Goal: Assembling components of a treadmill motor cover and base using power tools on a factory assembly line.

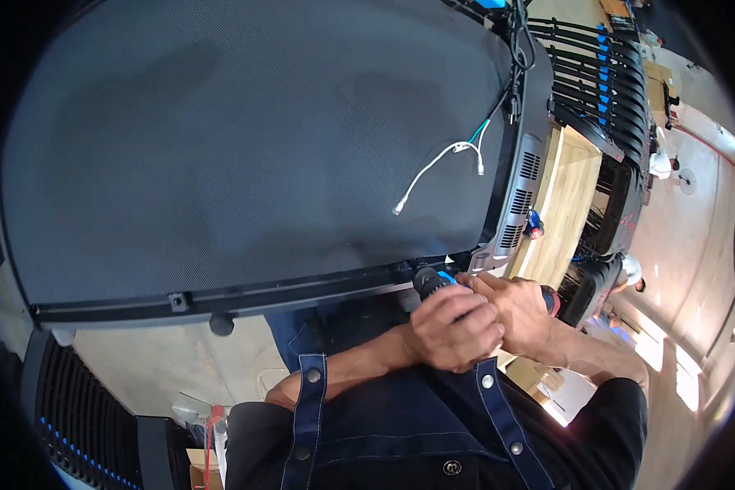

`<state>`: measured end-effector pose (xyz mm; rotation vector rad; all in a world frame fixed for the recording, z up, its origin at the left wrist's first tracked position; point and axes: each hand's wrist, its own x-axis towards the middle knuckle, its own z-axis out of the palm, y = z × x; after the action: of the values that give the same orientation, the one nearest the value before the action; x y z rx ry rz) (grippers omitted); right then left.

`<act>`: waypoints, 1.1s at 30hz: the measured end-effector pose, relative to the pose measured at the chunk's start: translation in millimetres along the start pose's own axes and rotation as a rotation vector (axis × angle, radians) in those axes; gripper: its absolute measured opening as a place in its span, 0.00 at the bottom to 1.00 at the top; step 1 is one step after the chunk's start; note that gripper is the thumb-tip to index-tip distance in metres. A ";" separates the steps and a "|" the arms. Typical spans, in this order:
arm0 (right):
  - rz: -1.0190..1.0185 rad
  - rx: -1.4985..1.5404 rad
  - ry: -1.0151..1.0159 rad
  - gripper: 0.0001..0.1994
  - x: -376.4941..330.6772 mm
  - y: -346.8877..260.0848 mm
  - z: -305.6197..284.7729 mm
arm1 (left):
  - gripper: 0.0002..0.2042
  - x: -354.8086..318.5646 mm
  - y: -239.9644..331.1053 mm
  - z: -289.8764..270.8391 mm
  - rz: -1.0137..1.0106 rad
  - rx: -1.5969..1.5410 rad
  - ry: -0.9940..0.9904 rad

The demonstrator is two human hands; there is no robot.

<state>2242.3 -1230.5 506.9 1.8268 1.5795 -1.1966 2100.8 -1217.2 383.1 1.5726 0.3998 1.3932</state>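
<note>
My left hand (pixel 457 328) is closed, fingers curled, at the near right corner of a treadmill deck with a dark textured belt (pixel 245 155). Pressed up against it, my right hand (pixel 518 314) is wrapped round what looks like a power driver (pixel 553 300); only its red-and-black end shows past the wrist. A round black part (pixel 425 281) with a ribbed collar and some blue sits just beyond my left fingers. Whether it belongs to the driver or the frame, I cannot tell. What my left fingers grip is hidden.
White-ended cables (pixel 441 159) lie on the belt's right side, joined to a black cable bundle (pixel 514 82). Beyond the vented grey side cover (pixel 521 192) stands a wooden crate (pixel 563 192). Stacked black frames (pixel 604 82) fill the far right; more racks (pixel 82 416) stand lower left. People are in the background.
</note>
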 end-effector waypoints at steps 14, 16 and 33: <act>-0.075 0.055 0.095 0.25 -3.6 11.2 7.6 | 0.10 11.3 10.8 5.2 -0.121 -0.018 0.011; -0.048 0.057 0.098 0.25 -3.2 18.8 12.2 | 0.11 14.0 10.1 6.4 -0.104 -0.039 0.019; -0.064 0.037 0.189 0.09 -16.5 6.4 24.9 | 0.06 2.8 25.8 11.5 -0.127 0.054 0.032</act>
<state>2240.9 -1261.1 506.1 1.9772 1.7401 -1.1149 2103.2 -1232.5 406.9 1.5426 0.5508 1.3207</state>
